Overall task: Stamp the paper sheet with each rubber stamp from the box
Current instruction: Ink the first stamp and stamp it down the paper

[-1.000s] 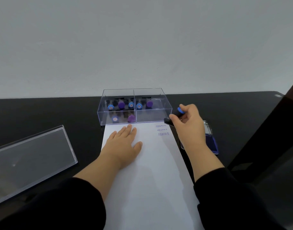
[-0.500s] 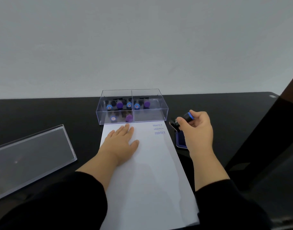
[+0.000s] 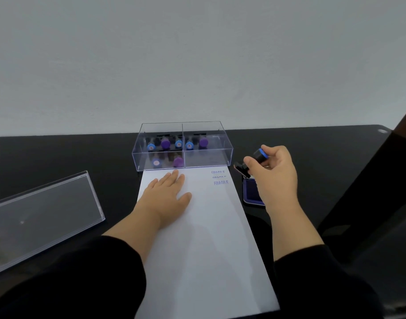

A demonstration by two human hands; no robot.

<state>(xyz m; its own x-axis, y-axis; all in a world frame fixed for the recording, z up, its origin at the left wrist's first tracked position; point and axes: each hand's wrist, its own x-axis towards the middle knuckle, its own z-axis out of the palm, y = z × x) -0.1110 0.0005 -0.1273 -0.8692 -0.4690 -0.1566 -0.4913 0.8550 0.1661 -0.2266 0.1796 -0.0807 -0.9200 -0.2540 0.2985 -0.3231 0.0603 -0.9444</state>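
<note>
Left hand (image 3: 167,194) lies flat, fingers straight, on the white paper sheet (image 3: 204,245), pinning its upper left part, probably so it does not slide under stamping. Right hand (image 3: 272,173) grips a black rubber stamp with a blue band (image 3: 255,158), tilted, its face low and toward the left hand, above the far end of the dark blue ink pad (image 3: 251,192) beside the sheet; contact with the pad cannot be told. Judged step: inking. Three purple "FRAGILE" prints (image 3: 219,178) sit between the hands at the sheet's far edge. Clear plastic box (image 3: 227,155) touches that edge, just beyond the left fingertips, other stamps inside. Clear lid (image 3: 43,212) lies on the black table (image 3: 59,157), well left of the left hand.
</note>
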